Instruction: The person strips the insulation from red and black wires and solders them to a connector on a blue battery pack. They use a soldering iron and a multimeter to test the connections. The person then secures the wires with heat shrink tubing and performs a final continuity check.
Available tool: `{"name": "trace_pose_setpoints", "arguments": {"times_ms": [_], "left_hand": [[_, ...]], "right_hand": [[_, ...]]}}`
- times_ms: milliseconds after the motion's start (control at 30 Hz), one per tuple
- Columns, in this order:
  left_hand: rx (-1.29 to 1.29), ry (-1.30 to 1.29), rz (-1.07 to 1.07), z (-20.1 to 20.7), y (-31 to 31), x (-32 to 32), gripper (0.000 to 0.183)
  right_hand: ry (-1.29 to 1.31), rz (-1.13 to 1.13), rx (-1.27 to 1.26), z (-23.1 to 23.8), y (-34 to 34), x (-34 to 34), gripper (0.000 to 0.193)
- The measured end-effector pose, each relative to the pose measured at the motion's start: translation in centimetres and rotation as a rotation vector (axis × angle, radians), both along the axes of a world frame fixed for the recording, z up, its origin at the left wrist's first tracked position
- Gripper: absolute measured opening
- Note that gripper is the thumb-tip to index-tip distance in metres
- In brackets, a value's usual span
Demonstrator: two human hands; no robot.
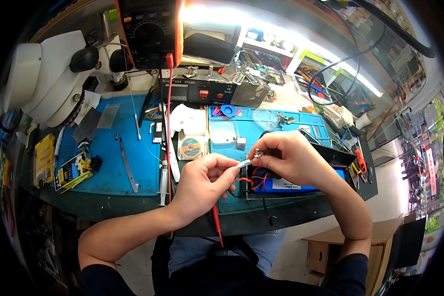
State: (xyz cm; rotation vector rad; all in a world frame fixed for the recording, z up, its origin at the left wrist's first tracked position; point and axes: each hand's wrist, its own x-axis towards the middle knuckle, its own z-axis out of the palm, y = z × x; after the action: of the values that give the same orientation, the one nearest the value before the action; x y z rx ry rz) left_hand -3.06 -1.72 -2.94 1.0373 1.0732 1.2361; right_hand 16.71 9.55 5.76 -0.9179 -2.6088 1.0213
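Over the near middle of the bench, my two hands meet with fingertips almost together. My left hand [204,180] pinches a short white tube-like piece [243,164] between thumb and forefinger. In my right hand [291,157] a small shiny metal part [258,153] is held at the fingertips, against the far end of the white piece; whether the two are joined I cannot tell. Below them lies a blue battery pack [293,183] in a dark open case, with red and black wires [259,181] at its left end. A red test probe [216,221] hangs below my left hand.
An orange-edged multimeter [150,34] stands high at the back, its red lead [169,108] running down. A white microscope [49,79] is at left. Tweezers [128,165], a syringe [164,185], a solder-wick spool [190,147] and a black power unit [197,91] surround the mats.
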Motion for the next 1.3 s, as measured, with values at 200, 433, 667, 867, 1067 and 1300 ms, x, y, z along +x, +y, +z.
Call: {"name": "trace_pose_setpoints", "arguments": {"times_ms": [200, 433, 667, 867, 1067, 1300], "left_hand": [[-0.006, -0.041, -0.013, -0.1, -0.1, 0.0, 0.018], [-0.005, -0.08, -0.024, 0.1, -0.2, -0.1, 0.017], [0.014, -0.097, -0.008, 0.1, -0.1, 0.0, 0.017], [0.056, -0.062, 0.033, 0.3, -0.2, 0.2, 0.017], [0.034, 0.017, -0.013, 0.6, 0.6, -0.3, 0.021], [-0.096, -0.152, -0.111, 1.2, 0.8, -1.3, 0.039]], "right_hand": [[0.008, 0.103, 0.141, -0.1, 0.4, -0.2, 0.014], [0.0, 0.045, -0.004, 0.6, -0.1, -0.6, 0.012], [0.06, 0.006, -0.128, -0.2, 0.1, -0.2, 0.011], [0.031, 0.002, -0.169, 0.0, 0.3, -0.6, 0.012], [-0.069, -0.036, -0.212, 0.7, 1.1, -0.8, 0.011], [0.014, -0.016, -0.316, 0.0, 1.7, -0.3, 0.024]]}}
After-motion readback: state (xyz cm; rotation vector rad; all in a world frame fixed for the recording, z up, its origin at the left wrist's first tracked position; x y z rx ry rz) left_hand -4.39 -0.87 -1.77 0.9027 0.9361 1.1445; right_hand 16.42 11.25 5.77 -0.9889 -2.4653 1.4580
